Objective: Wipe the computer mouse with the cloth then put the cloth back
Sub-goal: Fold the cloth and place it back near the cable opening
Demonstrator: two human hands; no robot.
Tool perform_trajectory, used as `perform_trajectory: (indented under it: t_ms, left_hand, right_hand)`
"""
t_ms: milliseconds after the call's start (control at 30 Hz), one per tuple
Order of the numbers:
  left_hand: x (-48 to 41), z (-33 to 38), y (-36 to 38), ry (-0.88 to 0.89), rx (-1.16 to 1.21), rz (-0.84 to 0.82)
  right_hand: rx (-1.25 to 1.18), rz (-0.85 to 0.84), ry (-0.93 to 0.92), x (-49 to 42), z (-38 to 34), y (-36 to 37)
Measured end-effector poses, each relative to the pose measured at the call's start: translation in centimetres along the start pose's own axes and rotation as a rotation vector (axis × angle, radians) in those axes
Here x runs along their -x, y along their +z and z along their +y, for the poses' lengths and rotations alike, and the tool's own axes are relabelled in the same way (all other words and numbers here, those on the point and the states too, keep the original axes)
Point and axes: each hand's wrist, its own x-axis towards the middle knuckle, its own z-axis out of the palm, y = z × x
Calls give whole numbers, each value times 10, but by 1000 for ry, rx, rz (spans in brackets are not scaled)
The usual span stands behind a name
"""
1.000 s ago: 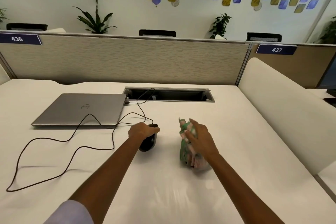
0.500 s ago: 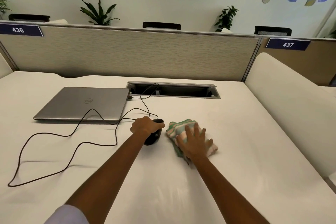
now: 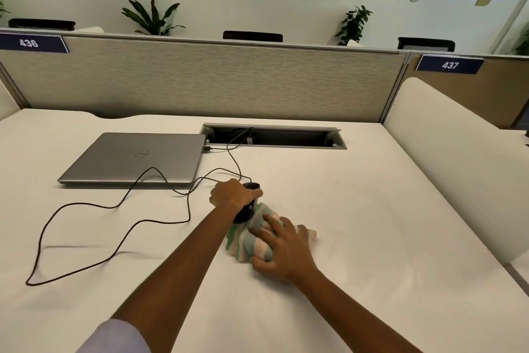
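A black wired computer mouse [image 3: 248, 206] sits on the white desk [image 3: 372, 223], mostly covered by my left hand [image 3: 233, 195], which grips it from above. Right beside it lies a bunched cloth [image 3: 252, 241] with green, pink and white stripes, its far edge touching the mouse's near side. My right hand [image 3: 282, 251] rests on top of the cloth with fingers curled into the fabric, gripping it against the desk.
A shut silver laptop [image 3: 134, 156] lies at the back left. The mouse's black cable [image 3: 114, 223] loops widely over the desk's left half. A cable slot [image 3: 274, 136] is set into the desk behind the mouse. A cream divider [image 3: 458, 158] borders the right side.
My right hand has pulled the cloth left and nearer, bunching it against the mouse. My left hand stays on the mouse.
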Motion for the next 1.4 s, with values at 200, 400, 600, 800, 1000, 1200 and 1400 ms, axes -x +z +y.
perform_trajectory:
  t_ms: [200,400,600,800,1000,1200,1400]
  left_hand:
    - [10,-7,12,-12,2,-42]
    - [20,-14,20,-10,6,-57]
    - [28,-15,27,8,-4,-75]
    - [33,-10,33,23,-28,-76]
    - [32,-8,35,-12,27,-83]
    - [22,-27,9,56,35,136]
    - [17,-66,0,166,79,317]
  right_hand:
    - [76,-22,186,32,31,-19]
    - [39,49,521,43,30,-31]
    - [-497,293,733,49,29,-51]
    - [-907,469,809,63,37,-71]
    - [-1391,479,838,72,45,-85]
    - [-1687,401,815,74,63,-97]
    - [-1819,356,807,72,72,-112]
